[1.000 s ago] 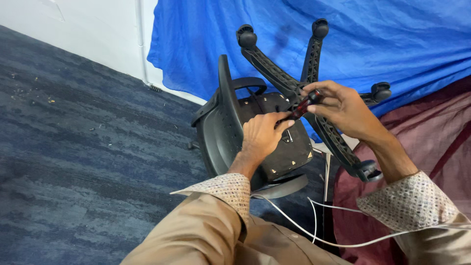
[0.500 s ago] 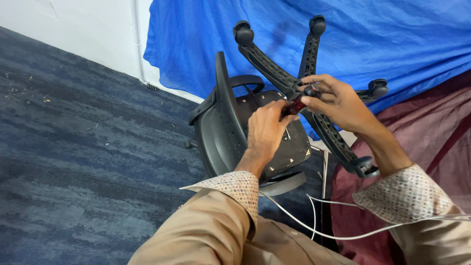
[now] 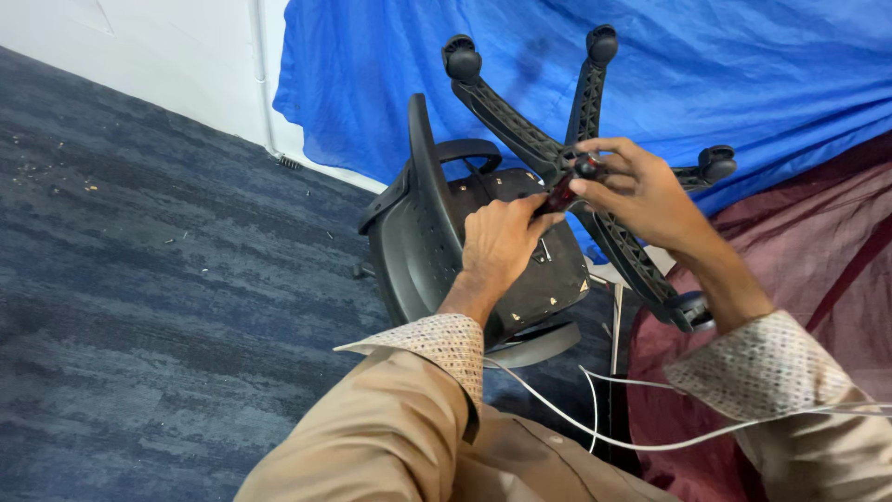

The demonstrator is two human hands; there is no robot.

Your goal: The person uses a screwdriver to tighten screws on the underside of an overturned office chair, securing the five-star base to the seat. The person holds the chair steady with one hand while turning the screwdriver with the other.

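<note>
Right hand (image 3: 639,191) fingers closed around red-black screwdriver (image 3: 564,192) handle; left hand (image 3: 497,244) pinches its shaft, tip hidden against overturned chair (image 3: 437,242) underside.

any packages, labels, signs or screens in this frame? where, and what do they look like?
None in view: no package, label, sign or screen.
What is there: a black office chair tipped over on dark blue carpet, its wheeled base up.
Blue sheet behind, maroon cloth on the right, white cable across the lap.
Right hand and left hand hold a red-and-black screwdriver.
</note>
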